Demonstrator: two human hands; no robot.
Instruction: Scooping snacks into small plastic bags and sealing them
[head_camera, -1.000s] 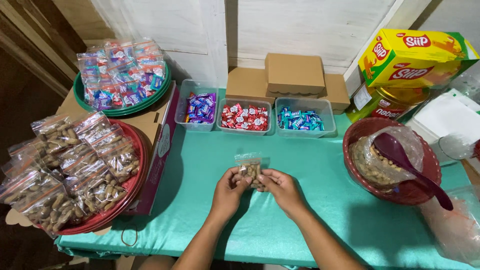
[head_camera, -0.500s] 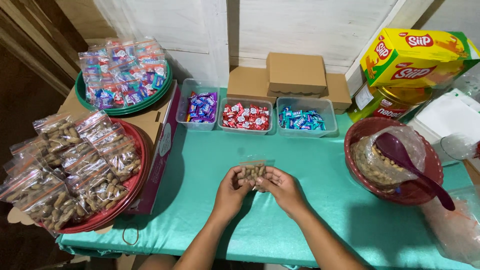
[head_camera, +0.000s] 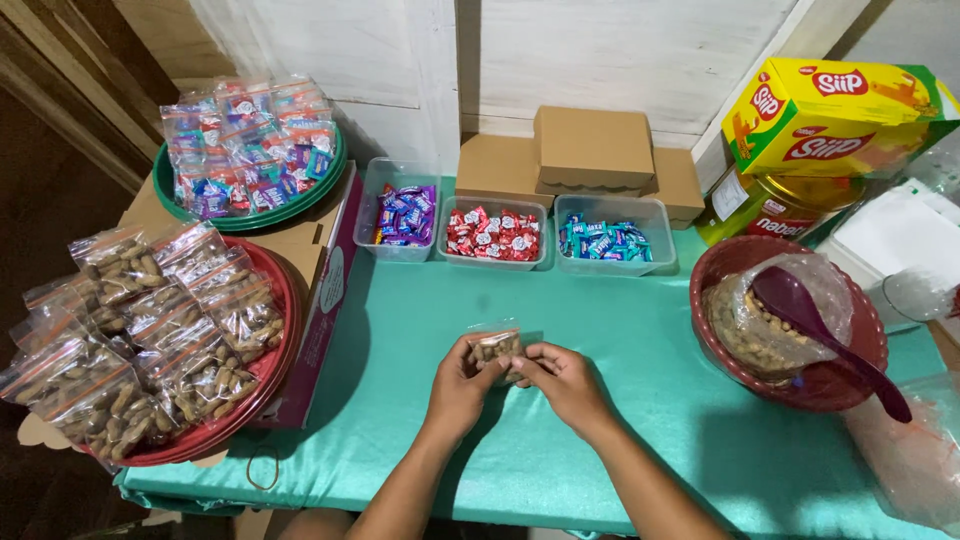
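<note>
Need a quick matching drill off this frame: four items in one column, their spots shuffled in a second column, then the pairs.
1. small bag of peanuts
2. purple spoon
3. brown boxes
4. red candies

A. middle clear tub
B. against the back wall
C. between left hand and right hand
D. in the red bowl at right

Pairs: 1-C, 2-D, 3-B, 4-A

The person's left hand (head_camera: 462, 378) and right hand (head_camera: 565, 378) are bare, without rings, gloves or a watch. Both forearms are uncovered, with no sleeve in view.
</note>
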